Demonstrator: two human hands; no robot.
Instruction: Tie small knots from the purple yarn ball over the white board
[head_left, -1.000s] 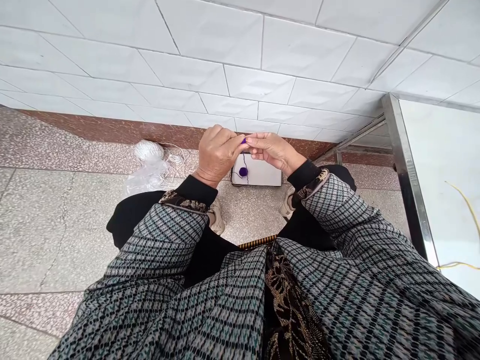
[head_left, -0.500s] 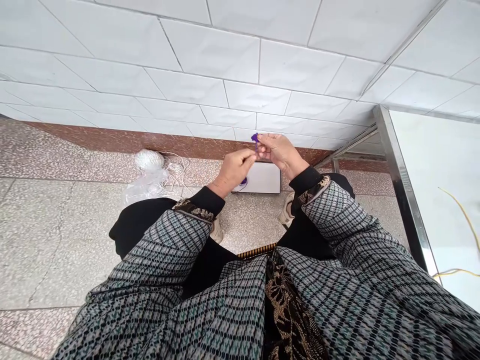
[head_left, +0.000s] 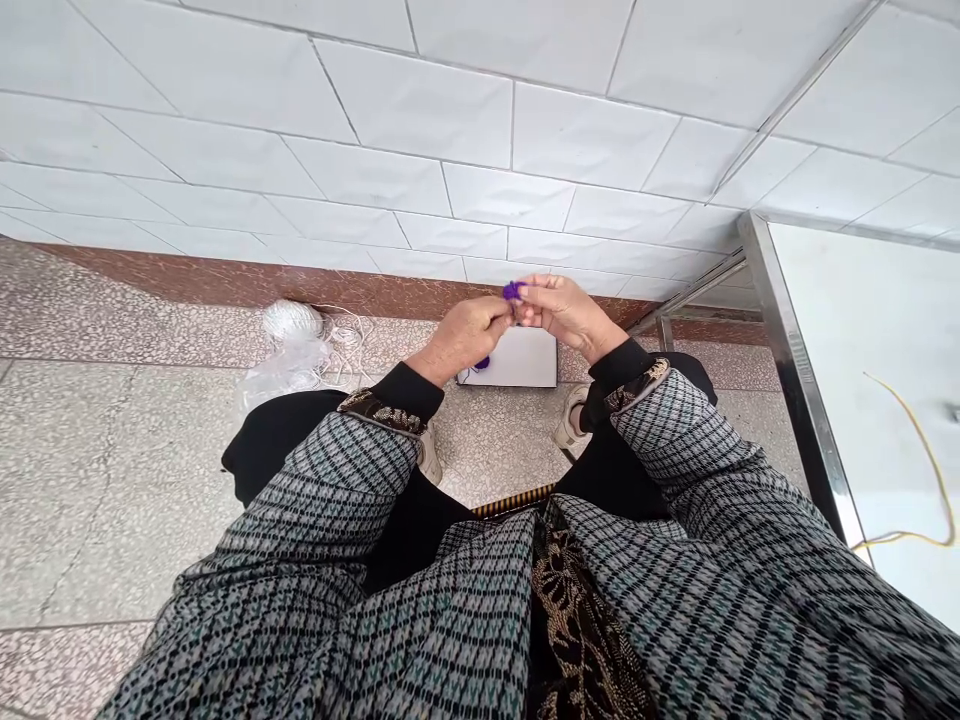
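Note:
A small bunched piece of purple yarn (head_left: 513,290) is pinched between the thumb and fingers of my right hand (head_left: 568,312). Close against it on the left, my left hand (head_left: 471,332) is closed, thumb pressed to the forefinger. What its fingertips grip is too small to make out. Below the hands, a little purple ball of yarn (head_left: 482,363) lies at the left end of a flat white box (head_left: 525,358) on the floor. My left wrist and fingers partly cover the box.
A white ball of cord (head_left: 292,320) with loose loops and a clear plastic bag (head_left: 289,365) lies on the floor at left. A metal-edged white table (head_left: 885,330) with a yellow cord (head_left: 926,450) stands at right. The tiled wall (head_left: 480,190) rises ahead.
The purple strand stretched between my hands earlier no longer shows. The purple piece has come down to my left fingertips, and my left hand has turned flatter.

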